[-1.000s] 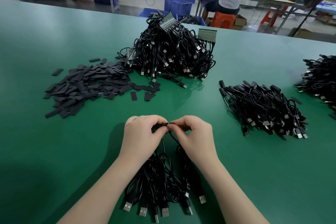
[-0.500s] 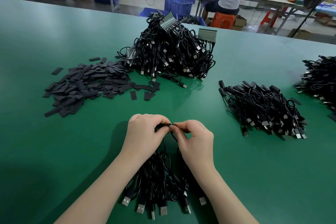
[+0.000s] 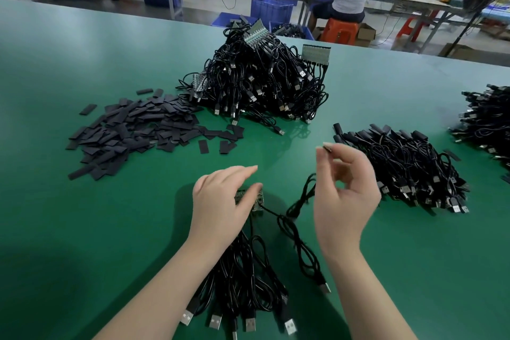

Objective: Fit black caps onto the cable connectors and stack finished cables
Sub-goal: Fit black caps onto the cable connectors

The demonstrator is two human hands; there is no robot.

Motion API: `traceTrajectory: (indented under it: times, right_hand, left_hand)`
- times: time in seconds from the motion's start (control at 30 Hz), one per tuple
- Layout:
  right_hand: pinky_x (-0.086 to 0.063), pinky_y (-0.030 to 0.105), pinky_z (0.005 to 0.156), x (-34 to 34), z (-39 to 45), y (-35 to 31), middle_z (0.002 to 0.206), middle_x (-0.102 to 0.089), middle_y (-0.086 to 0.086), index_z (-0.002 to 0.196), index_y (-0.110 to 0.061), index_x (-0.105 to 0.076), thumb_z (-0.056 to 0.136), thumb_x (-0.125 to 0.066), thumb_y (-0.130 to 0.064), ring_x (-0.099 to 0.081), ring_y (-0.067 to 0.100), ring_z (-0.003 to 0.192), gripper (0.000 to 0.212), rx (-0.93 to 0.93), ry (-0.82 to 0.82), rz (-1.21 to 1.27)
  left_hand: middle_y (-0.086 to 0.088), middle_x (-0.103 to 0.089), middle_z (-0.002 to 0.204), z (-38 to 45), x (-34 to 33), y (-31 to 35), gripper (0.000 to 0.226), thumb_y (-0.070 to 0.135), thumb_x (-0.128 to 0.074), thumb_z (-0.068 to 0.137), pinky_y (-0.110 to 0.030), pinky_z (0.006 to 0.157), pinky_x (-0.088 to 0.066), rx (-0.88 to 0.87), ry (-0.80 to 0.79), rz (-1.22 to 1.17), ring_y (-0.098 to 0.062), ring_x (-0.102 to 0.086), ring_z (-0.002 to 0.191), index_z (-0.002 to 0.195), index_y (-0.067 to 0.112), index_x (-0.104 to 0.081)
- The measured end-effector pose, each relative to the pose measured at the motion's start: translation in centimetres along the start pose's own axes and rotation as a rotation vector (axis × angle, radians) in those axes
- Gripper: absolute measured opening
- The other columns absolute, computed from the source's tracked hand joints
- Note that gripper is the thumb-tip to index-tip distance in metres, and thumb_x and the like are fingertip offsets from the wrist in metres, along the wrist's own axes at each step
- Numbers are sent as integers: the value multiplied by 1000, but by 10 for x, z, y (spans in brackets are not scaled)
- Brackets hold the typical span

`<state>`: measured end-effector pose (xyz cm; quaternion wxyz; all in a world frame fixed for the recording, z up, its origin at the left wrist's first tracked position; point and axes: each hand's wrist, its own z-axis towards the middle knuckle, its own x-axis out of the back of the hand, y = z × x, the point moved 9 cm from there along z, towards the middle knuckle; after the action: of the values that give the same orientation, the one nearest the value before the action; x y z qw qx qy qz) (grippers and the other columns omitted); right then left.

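Right hand [image 3: 346,190] lifts one cable [image 3: 299,232], pinching its connector [image 3: 327,148]; left hand [image 3: 223,201] rests on a cable bundle [image 3: 242,279], perhaps gripping it.
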<state>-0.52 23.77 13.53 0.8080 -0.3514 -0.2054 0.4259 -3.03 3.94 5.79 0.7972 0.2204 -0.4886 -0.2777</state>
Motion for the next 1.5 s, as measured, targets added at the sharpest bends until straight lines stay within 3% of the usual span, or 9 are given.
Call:
traceTrajectory:
  times: [0.17,0.33,0.5,0.6,0.77,1.0,1.2,1.4,1.5]
  right_hand:
    - [-51,26,68,-24,9,-59,88,-65,-9,97,-22,-64,92,-66,-8,-65,18,73,16,303,-117,99]
    - [-57,25,71,-66,-7,-2,95,-66,6,91,-24,-60,97,-61,-11,-74,23,80,14,-474,-251,486]
    - [-57,23,64,-93,-56,66,101,-59,14,98,-10,-51,98,-55,-4,-72,16,74,7,-1053,-430,392]
    - [-58,25,60,-88,-58,77,87,-60,7,88,-14,-49,94,-60,-7,-72,17,69,14,-942,-533,174]
    - [-57,53,79,-77,-43,73,76,-67,13,73,-19,-47,87,-68,-18,-72,31,83,25,-676,-672,-158]
    - [-44,24,60,-58,-34,74,85,-65,-14,83,-33,-53,94,-58,-41,-63,8,74,15,-480,-759,-460]
    - [-42,7,54,-61,-51,83,87,-68,-14,84,-37,-55,85,-73,-21,-60,-1,69,24,-506,-869,-416]
    - [-59,33,72,-54,-54,89,75,-73,-3,86,-24,-63,86,-73,-25,-69,15,69,10,-724,-742,-173]
    - [-45,26,55,-47,-49,91,72,-64,-7,88,-29,-58,93,-59,-46,-60,12,63,17,-508,-899,-632]
  left_hand:
    - [14,-51,135,0,24,0,51,53,-37,98,-29,108,-23,-9,176,-86,-3,-40,131,138,23,-52]
    - [3,-46,141,-7,55,6,56,45,-39,97,-27,112,-20,-61,390,-58,-10,-36,136,142,13,-43]
    - [9,-68,111,3,31,5,37,41,-56,93,-34,98,-30,-82,154,152,-16,-58,110,125,22,-63]
    - [10,-72,100,5,9,-1,19,28,-63,95,-34,88,-46,-73,-55,51,-14,-66,95,110,26,-73]
    - [18,-69,102,2,-3,-10,24,43,-56,94,-21,73,-50,-5,-176,-41,0,-61,90,114,39,-69]
    - [17,-70,97,2,-5,-8,19,31,-64,93,-13,74,-45,-32,-160,-29,0,-62,89,109,33,-73]
    - [26,-58,77,0,-10,-5,29,54,-70,80,-9,66,-36,-48,-231,-38,2,-57,74,104,38,-73]
    - [22,-59,81,0,-12,-1,25,38,-73,84,-22,70,-39,-108,-239,55,-1,-54,73,108,35,-73]
    - [16,-67,92,1,-9,-2,20,34,-69,88,-23,73,-43,-99,-200,40,-5,-61,84,108,32,-74]
